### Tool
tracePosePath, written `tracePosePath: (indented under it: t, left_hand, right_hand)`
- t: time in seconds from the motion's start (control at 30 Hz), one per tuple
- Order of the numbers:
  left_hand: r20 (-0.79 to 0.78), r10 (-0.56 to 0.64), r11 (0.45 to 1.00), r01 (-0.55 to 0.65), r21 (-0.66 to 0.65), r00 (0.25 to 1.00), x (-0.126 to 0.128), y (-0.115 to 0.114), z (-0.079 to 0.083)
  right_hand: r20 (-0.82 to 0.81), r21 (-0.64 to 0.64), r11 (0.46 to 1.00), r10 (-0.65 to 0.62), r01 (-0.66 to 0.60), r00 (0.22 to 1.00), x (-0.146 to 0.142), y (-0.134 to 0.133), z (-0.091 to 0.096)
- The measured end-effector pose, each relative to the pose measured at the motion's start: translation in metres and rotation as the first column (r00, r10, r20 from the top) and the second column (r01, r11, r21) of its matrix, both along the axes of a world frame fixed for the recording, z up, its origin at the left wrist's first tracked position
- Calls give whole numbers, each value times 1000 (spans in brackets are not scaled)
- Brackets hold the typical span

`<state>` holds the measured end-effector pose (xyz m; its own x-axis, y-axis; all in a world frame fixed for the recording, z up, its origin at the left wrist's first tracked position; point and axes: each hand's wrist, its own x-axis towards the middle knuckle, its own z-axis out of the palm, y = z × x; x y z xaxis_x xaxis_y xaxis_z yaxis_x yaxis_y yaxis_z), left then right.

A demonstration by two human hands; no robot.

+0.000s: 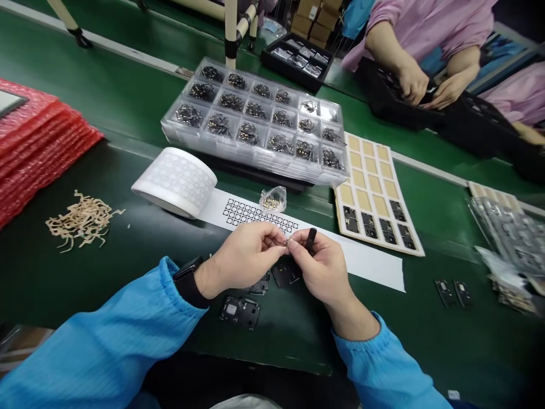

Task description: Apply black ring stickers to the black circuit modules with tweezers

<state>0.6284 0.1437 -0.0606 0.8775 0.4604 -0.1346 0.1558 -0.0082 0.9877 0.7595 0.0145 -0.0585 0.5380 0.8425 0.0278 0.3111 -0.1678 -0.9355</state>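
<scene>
My left hand [244, 255] and my right hand [321, 261] meet fingertip to fingertip over the bench. Between the pinched fingertips is something tiny that I cannot make out. A black stick-like tool, perhaps tweezers [311, 238], is tucked in my right hand, its upper end sticking out past the fingers. Below the hands lie a black plate-like part [284, 275] and another dark part [259, 285], both partly covered. Nearer to me is a black electronic module [239, 312] with a silver square. Just beyond the fingers runs a white strip with black square stickers [259, 216].
The sticker roll [174, 182] stands left of a small bag of gold-coloured bits [273, 200]. Behind is a clear compartment box [255, 122] of small cables. A foam tray [378, 193], two black parts [453, 293], paper scraps [83, 221] and red wrap [38, 147] lie around. A co-worker's hands [426, 88] work opposite.
</scene>
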Motion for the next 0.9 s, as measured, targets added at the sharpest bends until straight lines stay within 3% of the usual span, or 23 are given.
tracePosePath:
  t: [0.13,0.33,0.5,0.67,0.9]
  left_hand:
    - [5,7,999,-6,-39,1000,1,1,1]
    - [-4,-29,999,29,14,1000,-1,4,7]
    - [-48,-105,976,112,184,993,-5,6,11]
    - [-72,-158,905,174,389,985,-7,9,9]
    - [-62,-198,830,200,521,978,-10,10,6]
  right_hand:
    - [-45,-2,1000,7,-8,999,-1,-1,0]
    - [-56,-38,998,50,-52,997,1,-5,2]
    - [-46,-101,987,119,-123,992,4,-9,5]
    - [9,-190,964,190,-184,982,6,-10,6]
    - [54,-215,952,234,-217,971,5,-10,8]
